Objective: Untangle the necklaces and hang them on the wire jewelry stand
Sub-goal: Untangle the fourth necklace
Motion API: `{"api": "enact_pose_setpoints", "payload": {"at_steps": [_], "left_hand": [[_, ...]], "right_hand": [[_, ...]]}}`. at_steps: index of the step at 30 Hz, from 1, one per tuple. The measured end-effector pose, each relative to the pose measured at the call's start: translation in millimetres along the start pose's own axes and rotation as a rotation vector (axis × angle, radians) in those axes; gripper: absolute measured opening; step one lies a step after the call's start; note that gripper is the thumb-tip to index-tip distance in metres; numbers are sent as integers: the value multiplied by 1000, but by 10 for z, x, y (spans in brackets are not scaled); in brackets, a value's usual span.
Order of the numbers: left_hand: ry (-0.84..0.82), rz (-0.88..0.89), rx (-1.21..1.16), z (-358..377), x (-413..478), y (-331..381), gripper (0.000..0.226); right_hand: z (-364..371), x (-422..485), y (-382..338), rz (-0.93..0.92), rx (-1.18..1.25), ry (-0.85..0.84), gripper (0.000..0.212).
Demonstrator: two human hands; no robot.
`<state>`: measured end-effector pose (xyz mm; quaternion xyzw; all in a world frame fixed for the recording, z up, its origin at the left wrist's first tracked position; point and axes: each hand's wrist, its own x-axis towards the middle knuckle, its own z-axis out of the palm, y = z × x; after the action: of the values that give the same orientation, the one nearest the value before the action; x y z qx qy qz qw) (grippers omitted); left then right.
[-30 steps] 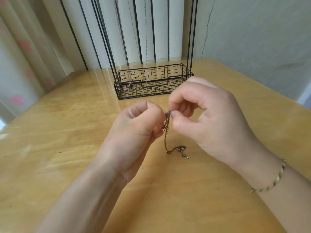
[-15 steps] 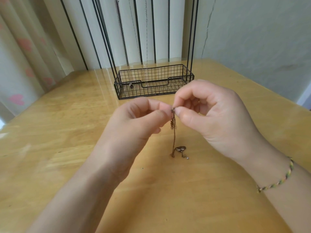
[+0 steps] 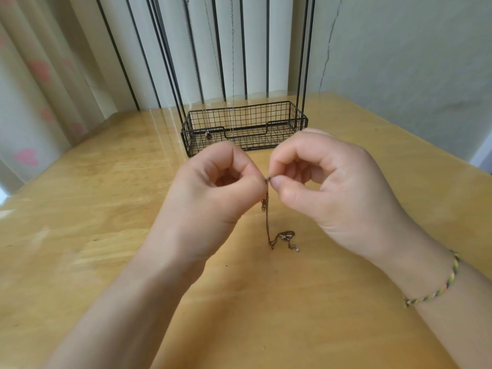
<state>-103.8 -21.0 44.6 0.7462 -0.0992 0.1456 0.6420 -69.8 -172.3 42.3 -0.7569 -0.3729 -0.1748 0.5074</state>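
1. Setting: a pale wooden desk (image 3: pixel 106 209), with a patterned curtain (image 3: pixel 40 75) at 10 o'clock and a cracked wall (image 3: pixel 399 62) at 2 o'clock.
2. The wire jewelry stand (image 3: pixel 300 121) stood at 12 o'clock from the hands, well apart, its basket base on the desk. Thin hung chains (image 3: pixel 232 62) already dropped from its top.
3. The brown necklace (image 3: pixel 267 222) hung with its long axis vertical, 12 to 6. Its pendant end (image 3: pixel 286 235) lay on the desk at 5 o'clock from the hanging run.
4. The left hand (image 3: pixel 213 198) pinched the chain's top between thumb and forefinger from 9 o'clock.
5. The right hand (image 3: pixel 327 193), with a braided bracelet (image 3: pixel 439 286) on its wrist, pinched the same point from 3 o'clock. The two hands' fingertips almost met, and neither hand was nearer.
6. A small snarl of loops sat just below the pinch. Judged: loosening it calls for parting the hands along the 9–3 line.
7. Change over one second: the hands stood higher, the chain hung longer and straighter, and the snarl was clear of the left fingers. The pendant end had not shifted.
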Motion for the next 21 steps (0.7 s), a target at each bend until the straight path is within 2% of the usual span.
{"api": "enact_pose_setpoints", "payload": {"at_steps": [3,7,9,16,21], "left_hand": [[-38,-52,-72,-9,6,6,12],[-149,-234,-309,-5,13,17,17],[-152,-284,-367,5,14,4,18],[-21,-255,-399,-9,36,-26,27],[-71,-164,-273,-14,17,-13,6]], "right_hand": [[6,-2,-14,-23,5,-7,10],[21,-12,-20,-63,-22,3,8],[34,-20,-29,-77,-36,1,8],[0,-12,-19,-67,-6,32,9],[-18,-8,14,-34,9,60,12]]}}
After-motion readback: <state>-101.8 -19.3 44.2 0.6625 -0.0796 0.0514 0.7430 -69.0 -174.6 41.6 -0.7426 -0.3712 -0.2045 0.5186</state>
